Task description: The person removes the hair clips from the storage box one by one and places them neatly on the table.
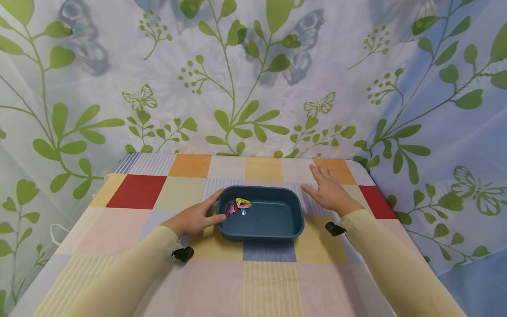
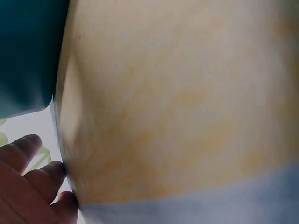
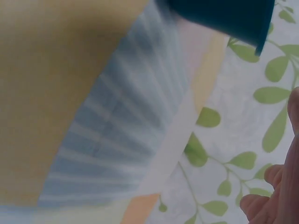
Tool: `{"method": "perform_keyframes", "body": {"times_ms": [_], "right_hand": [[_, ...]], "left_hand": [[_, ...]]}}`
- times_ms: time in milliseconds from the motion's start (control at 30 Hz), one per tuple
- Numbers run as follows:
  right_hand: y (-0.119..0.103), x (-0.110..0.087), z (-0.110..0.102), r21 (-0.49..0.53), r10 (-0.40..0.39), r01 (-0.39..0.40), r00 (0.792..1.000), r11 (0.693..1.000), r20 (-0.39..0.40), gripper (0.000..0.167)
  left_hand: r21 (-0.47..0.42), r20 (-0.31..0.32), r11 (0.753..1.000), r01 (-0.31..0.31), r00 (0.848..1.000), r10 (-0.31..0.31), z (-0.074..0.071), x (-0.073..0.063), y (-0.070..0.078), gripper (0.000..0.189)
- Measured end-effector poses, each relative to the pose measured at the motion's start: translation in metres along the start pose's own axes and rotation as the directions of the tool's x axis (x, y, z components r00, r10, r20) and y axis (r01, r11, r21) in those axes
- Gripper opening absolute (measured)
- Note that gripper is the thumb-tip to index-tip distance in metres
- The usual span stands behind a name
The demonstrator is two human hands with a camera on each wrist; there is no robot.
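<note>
A dark teal rectangular tray (image 1: 269,238) lies on the patchwork cloth in the head view. In its left end sits a small pile of colourful hair clips (image 1: 239,205), red, yellow, pink and light blue. My left hand (image 1: 194,219) is at the tray's left side, thumb and forefinger spread, their tips right at the rim. The left wrist view shows some of its fingers (image 2: 46,179) below the tray's corner. Off the tray's right side, my right hand (image 1: 329,190) is held with fingers extended and nothing in it; the right wrist view catches only part of it.
The table (image 1: 214,288) is covered with a patchwork cloth of coloured squares. A white curtain (image 1: 253,88) with green leaves and butterflies hangs right behind it and along both sides. Small black wrist cameras (image 1: 182,254) sit at both cuffs. A white cord (image 1: 55,233) shows at the left edge.
</note>
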State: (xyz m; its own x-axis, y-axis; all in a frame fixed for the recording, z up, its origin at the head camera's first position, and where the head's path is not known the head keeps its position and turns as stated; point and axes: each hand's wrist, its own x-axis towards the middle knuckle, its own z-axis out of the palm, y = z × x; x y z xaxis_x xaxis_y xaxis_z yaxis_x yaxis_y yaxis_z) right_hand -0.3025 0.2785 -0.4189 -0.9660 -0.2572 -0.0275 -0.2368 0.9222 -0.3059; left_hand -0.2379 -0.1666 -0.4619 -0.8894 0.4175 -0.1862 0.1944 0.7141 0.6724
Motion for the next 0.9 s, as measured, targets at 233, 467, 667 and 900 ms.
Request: {"method": "perform_keyframes", "body": {"times_ms": [233,467,667,900], "right_hand": [[-0.032,-0.001,-0.004,0.076,-0.082,0.081,0.997,0.994,0.004,0.083],[-0.067,0.000,-0.006,0.131,-0.187,0.184,0.982,0.974,0.015,0.076],[-0.095,0.002,-0.003,0.171,-0.286,0.282,0.958,0.944,-0.005,0.071],[-0.122,0.008,0.004,0.200,-0.328,0.317,0.944,0.927,0.024,0.066]], "left_hand": [[-0.019,0.027,1.000,0.025,0.999,-0.024,0.000,0.003,-0.002,0.091],[-0.037,0.044,0.999,0.038,0.998,-0.037,-0.001,0.004,-0.001,0.091],[-0.032,0.049,0.999,0.043,0.998,-0.042,-0.001,0.005,-0.002,0.091],[-0.029,0.047,0.999,0.032,0.998,-0.031,-0.002,0.005,-0.004,0.090]]}}
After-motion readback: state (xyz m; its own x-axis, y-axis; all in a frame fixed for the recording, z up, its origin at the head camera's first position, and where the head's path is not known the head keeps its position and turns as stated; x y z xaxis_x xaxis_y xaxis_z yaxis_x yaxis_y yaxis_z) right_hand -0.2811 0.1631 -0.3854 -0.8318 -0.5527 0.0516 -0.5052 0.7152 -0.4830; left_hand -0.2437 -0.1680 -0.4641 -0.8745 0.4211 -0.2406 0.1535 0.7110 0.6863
